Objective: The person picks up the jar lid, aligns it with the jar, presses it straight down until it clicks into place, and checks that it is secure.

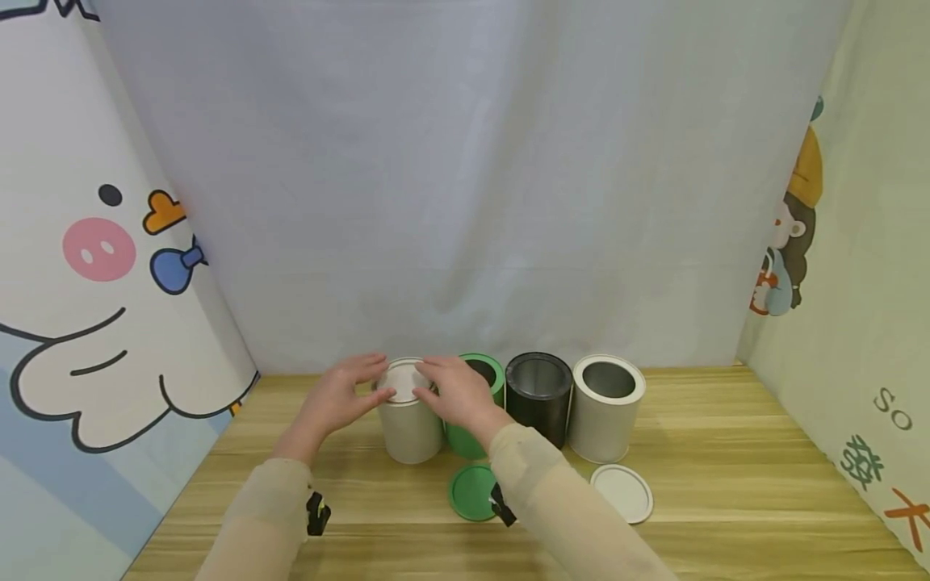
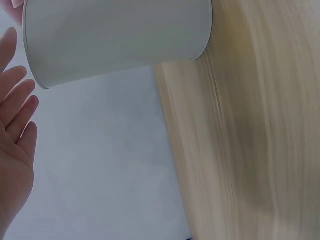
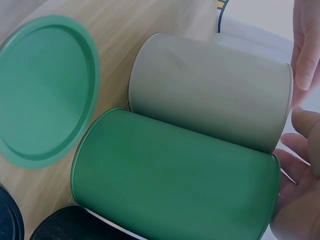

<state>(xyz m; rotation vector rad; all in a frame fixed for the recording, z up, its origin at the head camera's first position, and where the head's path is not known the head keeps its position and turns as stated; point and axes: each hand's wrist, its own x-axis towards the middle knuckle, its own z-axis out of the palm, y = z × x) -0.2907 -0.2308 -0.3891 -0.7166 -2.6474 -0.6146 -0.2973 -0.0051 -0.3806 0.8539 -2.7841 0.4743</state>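
Observation:
At the left end of a row of cans stands a white can [image 1: 412,433], with a white lid [image 1: 404,382] on its top. My left hand [image 1: 341,398] is at the lid's left edge, its fingers fairly straight in the left wrist view. From the other side my right hand [image 1: 462,393] reaches over the green can [image 1: 465,440], fingertips at the lid's right edge. The right wrist view shows the white can [image 3: 210,90] touching the green can [image 3: 175,175]. Whether the lid is fully seated cannot be seen.
A black can [image 1: 539,403] and another white can [image 1: 606,415], both uncovered, continue the row. A green lid [image 1: 472,492] and a white lid [image 1: 622,494] lie in front on the wooden table [image 1: 726,484]. A dark round piece [image 3: 7,215] shows in the right wrist view.

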